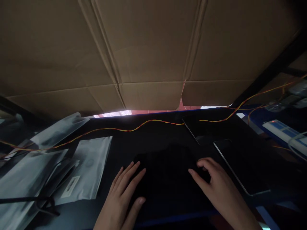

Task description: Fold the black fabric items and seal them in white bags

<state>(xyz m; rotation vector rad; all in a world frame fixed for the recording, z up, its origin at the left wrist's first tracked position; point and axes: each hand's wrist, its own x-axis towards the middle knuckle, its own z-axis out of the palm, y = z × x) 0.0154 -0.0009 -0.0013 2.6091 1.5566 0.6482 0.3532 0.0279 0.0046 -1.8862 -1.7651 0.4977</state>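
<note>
My left hand (122, 195) lies flat with fingers stretched out on the left edge of a black, soft-looking item (168, 172) on the dark table. On the item's right side rests my right hand (216, 185), its fingers curled and pinching at the black material; what is in the pinch is too dark to make out. The item's shape is lost in shadow.
A large cardboard sheet (148, 54) stands close behind the table. A twisted red-yellow wire (115, 129) runs across the back. Silvery plastic bags (88, 166) lie at the left, a dark flat tablet-like slab (240, 166) at the right, a white power strip (283, 131) beyond it.
</note>
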